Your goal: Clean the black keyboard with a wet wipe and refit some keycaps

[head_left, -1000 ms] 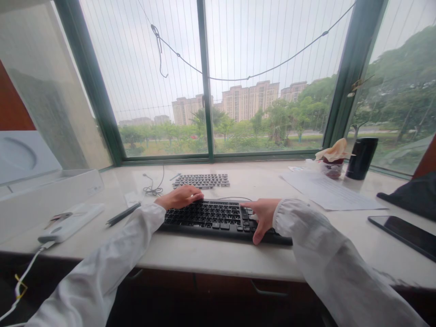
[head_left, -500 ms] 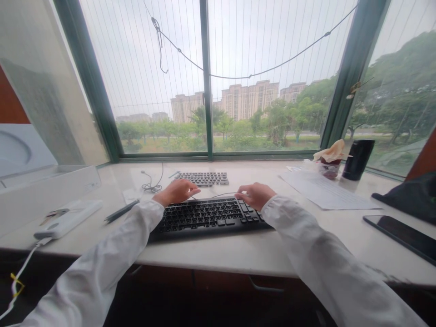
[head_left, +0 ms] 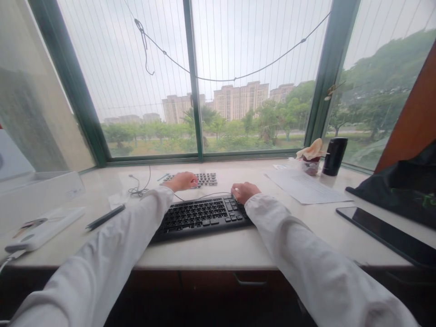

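A black keyboard (head_left: 200, 215) lies on the white tabletop, with many of its keycaps absent from the main block. Behind it, loose keycaps (head_left: 207, 178) sit in rows. My left hand (head_left: 183, 180) is over the left part of these rows, its fingers curled together; whatever they pinch is too small to make out. At the keyboard's back right corner rests my right hand (head_left: 244, 192), fingers curled against the edge, and what lies between them is hidden. A thin cable (head_left: 214, 194) runs behind the keyboard.
On the left are a black pen (head_left: 105, 217), a white power strip (head_left: 42, 231), a clear box (head_left: 41, 188) and a coiled cable (head_left: 138, 190). Paper (head_left: 308, 187), a cup (head_left: 310, 166), a black tumbler (head_left: 335, 156), a phone (head_left: 381, 231) and a dark bag (head_left: 402, 186) are at the right.
My left hand has moved away from the keyboard's back edge to the rows of keycaps. My right hand stays by the back right corner. The view has shifted right.
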Tool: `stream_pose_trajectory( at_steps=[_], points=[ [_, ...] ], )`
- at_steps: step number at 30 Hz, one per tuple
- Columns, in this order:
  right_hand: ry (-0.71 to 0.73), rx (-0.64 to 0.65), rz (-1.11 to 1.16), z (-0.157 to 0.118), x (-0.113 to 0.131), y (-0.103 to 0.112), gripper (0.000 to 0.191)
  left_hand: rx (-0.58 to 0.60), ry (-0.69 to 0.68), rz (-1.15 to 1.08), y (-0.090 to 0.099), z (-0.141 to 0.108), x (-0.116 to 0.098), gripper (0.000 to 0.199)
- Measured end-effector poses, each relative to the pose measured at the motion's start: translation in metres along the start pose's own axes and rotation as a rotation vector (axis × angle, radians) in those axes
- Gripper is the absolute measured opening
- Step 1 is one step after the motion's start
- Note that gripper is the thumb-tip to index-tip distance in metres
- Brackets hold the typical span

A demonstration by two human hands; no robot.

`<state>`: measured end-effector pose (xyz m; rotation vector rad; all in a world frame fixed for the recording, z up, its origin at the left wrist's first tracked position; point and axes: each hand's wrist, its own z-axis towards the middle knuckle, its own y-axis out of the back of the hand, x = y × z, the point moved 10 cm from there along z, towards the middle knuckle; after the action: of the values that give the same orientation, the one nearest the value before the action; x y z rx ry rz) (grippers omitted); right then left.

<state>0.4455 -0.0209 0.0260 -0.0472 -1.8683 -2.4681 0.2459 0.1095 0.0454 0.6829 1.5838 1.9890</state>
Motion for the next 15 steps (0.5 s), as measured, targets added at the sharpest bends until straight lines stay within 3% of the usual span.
stream_pose_trajectory(
  at_steps=[4,9,12,15],
  points=[
    [-0.002,-0.029,0.004,0.000,0.000,0.003,0.037,0.024,-0.004,0.019,-0.010,0.017,-0.005,0.029],
    [0.014,-0.069,0.024,-0.001,0.007,0.008,0.037,0.034,-0.020,0.024,-0.019,0.020,-0.013,0.023],
    [0.022,-0.090,0.030,-0.002,0.009,0.011,0.037,0.000,-0.042,0.013,-0.011,0.018,-0.020,0.022],
    [0.025,-0.104,0.031,-0.002,0.008,0.012,0.036,-0.075,-0.089,-0.020,0.011,0.010,-0.030,0.026]
  ],
)
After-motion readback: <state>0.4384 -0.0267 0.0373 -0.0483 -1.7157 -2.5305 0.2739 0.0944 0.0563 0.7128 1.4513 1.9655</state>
